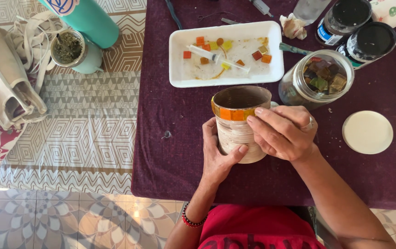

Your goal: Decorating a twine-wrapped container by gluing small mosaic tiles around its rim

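Gripping the mug (239,122) low on its side, the left hand (216,157) steadies it on the purple tabletop (161,152); the right hand (283,133) closes over its rim. Behind stands a white tray (179,60) of coloured tiles, then a glass jar (315,78), with a round lid (367,132) farthest right.

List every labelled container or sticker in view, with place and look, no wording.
Teal bottle, top left: round pink-and-white sticker.
Dark-lidded jar, top right: blue-and-white label.
Second dark-lidded jar, beside it: label mostly hidden.
Glass jar of tiles, right of the white tray: no label.
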